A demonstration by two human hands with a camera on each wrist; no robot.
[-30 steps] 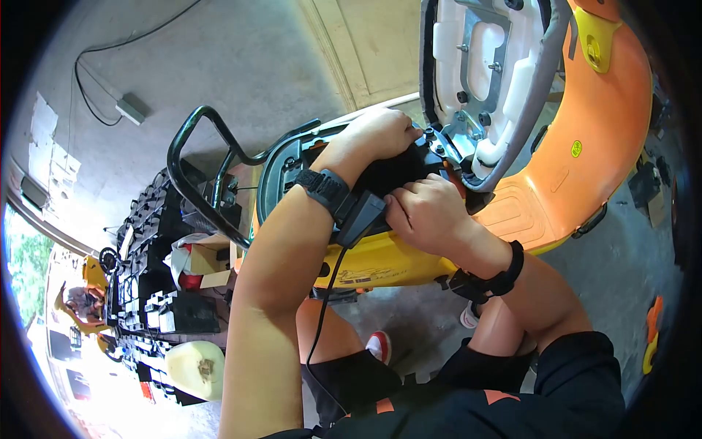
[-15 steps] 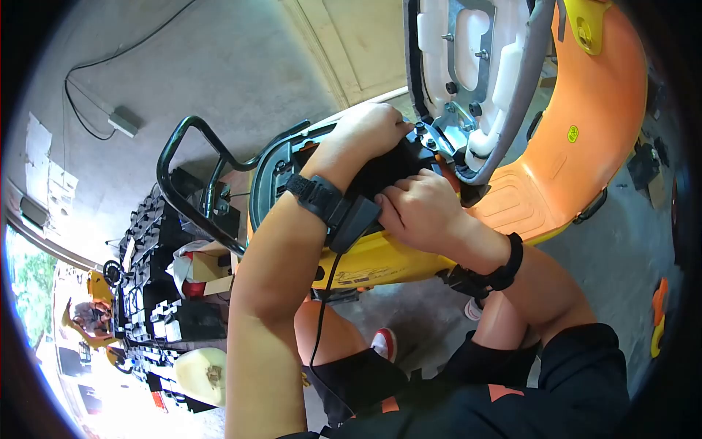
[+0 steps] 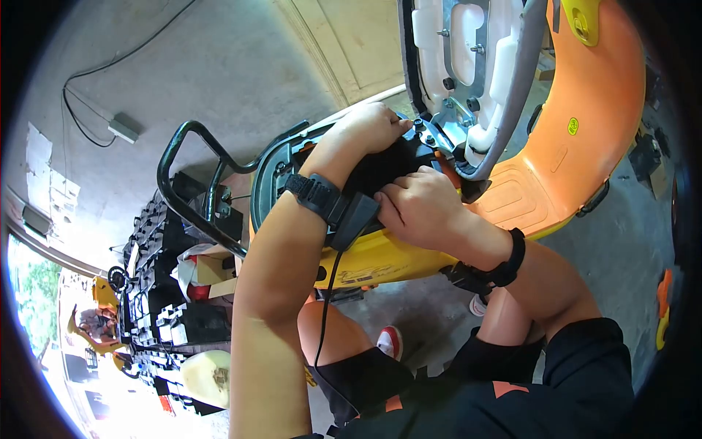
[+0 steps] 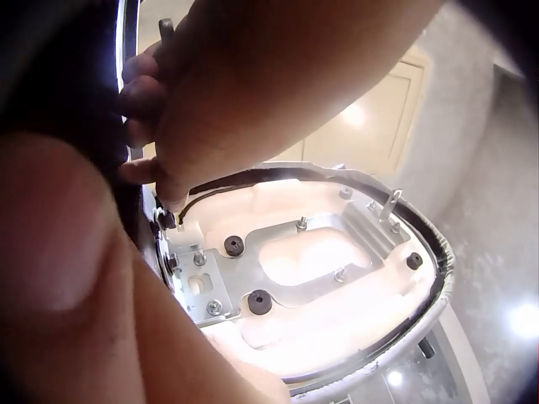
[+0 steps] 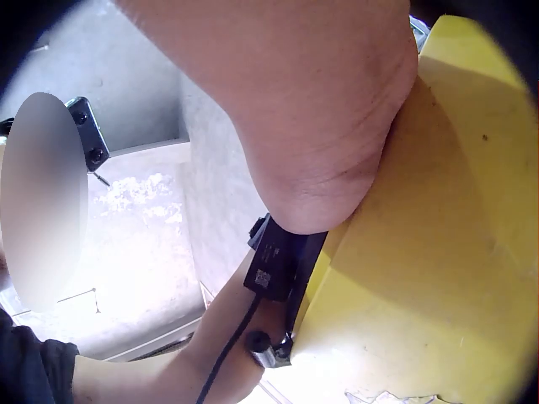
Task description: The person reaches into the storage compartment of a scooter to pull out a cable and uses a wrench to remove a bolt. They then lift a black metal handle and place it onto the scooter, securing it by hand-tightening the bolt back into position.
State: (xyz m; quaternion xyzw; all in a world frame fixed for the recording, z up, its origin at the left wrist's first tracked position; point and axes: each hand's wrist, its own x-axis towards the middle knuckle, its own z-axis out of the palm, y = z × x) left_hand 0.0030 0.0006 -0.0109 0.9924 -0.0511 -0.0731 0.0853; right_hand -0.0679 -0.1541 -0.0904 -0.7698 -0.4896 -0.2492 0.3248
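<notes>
At the open under-seat bay of a yellow-and-orange scooter (image 3: 556, 183), head view: the seat (image 3: 468, 66) is tipped up on the far side, underside showing. A black part (image 3: 380, 172) sits in the mouth of the bay, between the hands. The left hand (image 3: 373, 128) is curled over its far end and the right hand (image 3: 417, 208) is curled on its near right edge. Both grip it, with fingertips hidden behind the knuckles. A black grab rail (image 3: 197, 183) stands out to the left.

Judgement: the part looks rigid and boxy, probably heavy for its bulk, with a smooth skin. It is best taken at its two ends, clear of the seat hinge just to its right.

Left wrist view: the seat underside is a white shell with a metal bracket (image 4: 221, 282) and black rubber bumpers (image 4: 259, 301). A hand crosses the top, fingers bent against a dark edge at the left; which hand cannot be told. The black part is lost in shadow.

Right wrist view: a yellow side panel (image 5: 455, 252) fills the right, with a blurred forearm or hand heel above. Below it is the other arm's wrist camera (image 5: 276, 265) with its cable. Neither the grip nor the part shows here. What the part is, and how deep it sits, cannot be made out.
</notes>
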